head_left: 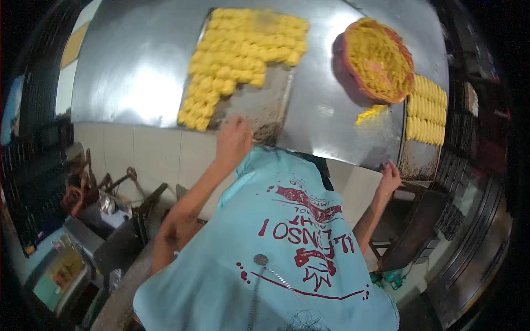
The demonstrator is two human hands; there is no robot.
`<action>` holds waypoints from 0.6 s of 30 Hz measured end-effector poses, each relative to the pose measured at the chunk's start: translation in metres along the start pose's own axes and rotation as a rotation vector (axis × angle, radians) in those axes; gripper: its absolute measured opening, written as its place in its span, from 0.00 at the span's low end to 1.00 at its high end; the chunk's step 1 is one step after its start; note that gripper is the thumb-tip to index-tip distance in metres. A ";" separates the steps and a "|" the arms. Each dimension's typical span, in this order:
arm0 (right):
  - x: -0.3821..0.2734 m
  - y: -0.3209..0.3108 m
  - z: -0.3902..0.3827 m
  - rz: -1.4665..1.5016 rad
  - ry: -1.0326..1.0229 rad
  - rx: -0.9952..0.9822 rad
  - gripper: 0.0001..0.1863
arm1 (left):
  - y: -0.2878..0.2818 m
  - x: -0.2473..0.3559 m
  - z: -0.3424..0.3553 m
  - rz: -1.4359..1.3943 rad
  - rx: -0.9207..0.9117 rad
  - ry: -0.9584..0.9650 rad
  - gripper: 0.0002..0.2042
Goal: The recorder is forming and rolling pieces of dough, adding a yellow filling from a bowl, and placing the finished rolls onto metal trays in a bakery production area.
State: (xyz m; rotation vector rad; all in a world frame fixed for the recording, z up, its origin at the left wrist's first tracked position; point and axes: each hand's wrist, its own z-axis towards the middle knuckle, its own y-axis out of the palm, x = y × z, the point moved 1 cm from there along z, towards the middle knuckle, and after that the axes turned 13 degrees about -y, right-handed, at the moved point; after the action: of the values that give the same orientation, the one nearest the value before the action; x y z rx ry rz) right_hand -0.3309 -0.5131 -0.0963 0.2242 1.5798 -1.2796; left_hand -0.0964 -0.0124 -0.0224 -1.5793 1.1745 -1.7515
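My left hand (234, 138) is over the near edge of a dark metal tray (270, 99), its fingers bent together. Whatever they may hold is too small or hidden to name. Rows of yellow dough pieces (232, 49) cover the far and left parts of that tray. At the table's near edge, my right hand (390, 176) has its fingertips drawn together, beside the near left corner of a second tray (419, 160). A small dark spot shows at those fingertips, too blurred to make out. Long yellow dough pieces (426, 110) lie side by side on this second tray.
A reddish round basin (356, 71) of yellow dough stands on the metal table (132, 71) between the trays. Yellow scraps (371, 114) lie just in front of it. Below the table on the left are a grey box-like object (105, 237) and dark wooden legs.
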 end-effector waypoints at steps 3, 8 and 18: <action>-0.030 0.029 -0.032 0.138 0.044 0.011 0.11 | -0.020 -0.068 0.011 0.329 0.164 -0.041 0.23; -0.067 0.048 -0.036 -0.101 -0.143 -0.017 0.12 | -0.037 -0.124 0.008 0.344 0.044 0.017 0.28; -0.120 0.091 0.004 -0.287 -0.383 0.086 0.23 | -0.092 -0.064 0.016 -0.814 -0.021 -0.550 0.23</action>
State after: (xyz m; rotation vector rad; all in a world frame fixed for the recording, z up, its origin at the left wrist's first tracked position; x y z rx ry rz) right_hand -0.2143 -0.4266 -0.0572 -0.1930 1.2580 -1.5099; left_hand -0.0520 0.0821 0.0212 -2.5544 0.2816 -1.5205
